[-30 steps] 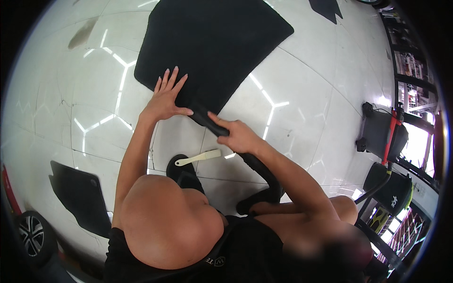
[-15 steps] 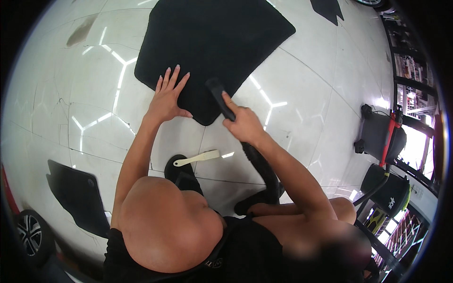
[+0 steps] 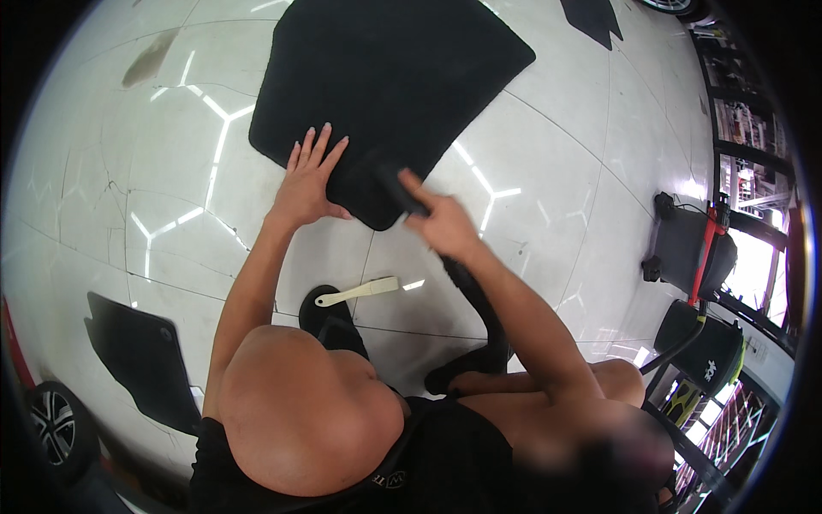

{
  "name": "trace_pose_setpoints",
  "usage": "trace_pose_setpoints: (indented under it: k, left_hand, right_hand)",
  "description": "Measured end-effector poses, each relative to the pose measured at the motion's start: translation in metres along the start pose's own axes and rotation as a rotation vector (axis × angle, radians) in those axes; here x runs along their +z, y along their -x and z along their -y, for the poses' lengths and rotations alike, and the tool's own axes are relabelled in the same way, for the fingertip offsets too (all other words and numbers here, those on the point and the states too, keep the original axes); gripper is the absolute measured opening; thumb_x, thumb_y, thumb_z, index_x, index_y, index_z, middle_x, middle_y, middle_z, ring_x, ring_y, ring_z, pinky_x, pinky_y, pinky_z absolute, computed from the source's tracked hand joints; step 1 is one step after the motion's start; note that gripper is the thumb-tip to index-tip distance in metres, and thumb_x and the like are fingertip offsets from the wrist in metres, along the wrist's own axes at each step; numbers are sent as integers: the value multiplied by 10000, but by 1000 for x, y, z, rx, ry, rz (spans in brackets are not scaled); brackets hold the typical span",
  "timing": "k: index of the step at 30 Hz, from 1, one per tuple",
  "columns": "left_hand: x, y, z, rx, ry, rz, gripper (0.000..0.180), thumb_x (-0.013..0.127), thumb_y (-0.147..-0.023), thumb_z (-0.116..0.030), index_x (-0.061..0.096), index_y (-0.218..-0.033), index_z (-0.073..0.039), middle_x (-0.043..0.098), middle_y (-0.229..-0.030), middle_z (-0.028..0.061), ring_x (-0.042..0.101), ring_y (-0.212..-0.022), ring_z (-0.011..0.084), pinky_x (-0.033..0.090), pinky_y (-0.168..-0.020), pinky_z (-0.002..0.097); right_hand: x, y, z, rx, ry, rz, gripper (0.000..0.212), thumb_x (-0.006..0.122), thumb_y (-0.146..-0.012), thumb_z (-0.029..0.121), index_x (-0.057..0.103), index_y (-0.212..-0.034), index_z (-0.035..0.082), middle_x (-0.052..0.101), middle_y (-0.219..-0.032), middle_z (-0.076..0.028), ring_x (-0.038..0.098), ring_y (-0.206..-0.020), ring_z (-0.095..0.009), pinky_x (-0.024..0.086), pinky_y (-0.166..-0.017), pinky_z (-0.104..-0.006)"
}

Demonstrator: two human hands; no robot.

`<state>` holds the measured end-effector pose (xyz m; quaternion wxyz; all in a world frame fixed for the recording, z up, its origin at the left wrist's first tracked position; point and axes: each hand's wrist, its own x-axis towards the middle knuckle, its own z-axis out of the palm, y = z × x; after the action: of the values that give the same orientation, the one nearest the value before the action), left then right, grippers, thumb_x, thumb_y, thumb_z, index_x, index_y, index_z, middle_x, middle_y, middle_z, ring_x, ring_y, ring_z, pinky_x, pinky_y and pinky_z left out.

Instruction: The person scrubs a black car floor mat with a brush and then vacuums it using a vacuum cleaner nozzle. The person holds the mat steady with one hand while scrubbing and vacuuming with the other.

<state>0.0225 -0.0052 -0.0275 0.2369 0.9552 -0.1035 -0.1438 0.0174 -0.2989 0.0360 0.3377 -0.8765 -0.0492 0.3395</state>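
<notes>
A large black car floor mat (image 3: 390, 77) lies flat on the pale tiled floor in front of me. My left hand (image 3: 306, 184) rests on its near left edge with the fingers spread, holding nothing. Wrapped round a black vacuum nozzle (image 3: 407, 195), my right hand (image 3: 445, 224) is over the mat's near right edge; the nozzle's tip is smeared by motion and hard to tell from the dark mat. A ribbed black hose (image 3: 475, 300) runs from it back under my right forearm. Between my feet and the mat, a cream-handled brush (image 3: 360, 291) lies partly on my shoe.
Another dark mat (image 3: 141, 360) is at the left, near a car wheel (image 3: 58, 424). A further mat piece (image 3: 593, 19) lies at the far right. On the right stand a dark wheeled machine with a red handle (image 3: 709, 248), a black bin (image 3: 700, 347) and shelves (image 3: 745, 128).
My right hand and the vacuum nozzle have shifted slightly, with the nozzle now blurred. The mat and my left hand have moved a few pixels to the right and nearer.
</notes>
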Motion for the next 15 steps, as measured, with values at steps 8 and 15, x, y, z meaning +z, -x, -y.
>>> trace_pose_setpoints:
  k: [8,15]
  left_hand:
    - [4,-4,-3,-2,-31,8,1535,1031,-503,-629,300,-1778,-187,134,-1872,176,114,-1723,433,137,-1388,613]
    - [57,15,-70,37,-92,-78,1458,840,-687,-845,280,-1758,-28,185,-1835,266,175,-1694,486,167,-1318,719]
  right_hand:
    - [-71,21,-55,21,-1161,-346,917,590,-1000,235,174,-1817,212,648,-921,-140,702,-573,-262,610,-507,-376]
    - [-73,15,-22,59,-928,-193,911,597,-962,188,252,-1805,197,666,-931,-150,713,-578,-258,615,-542,-357]
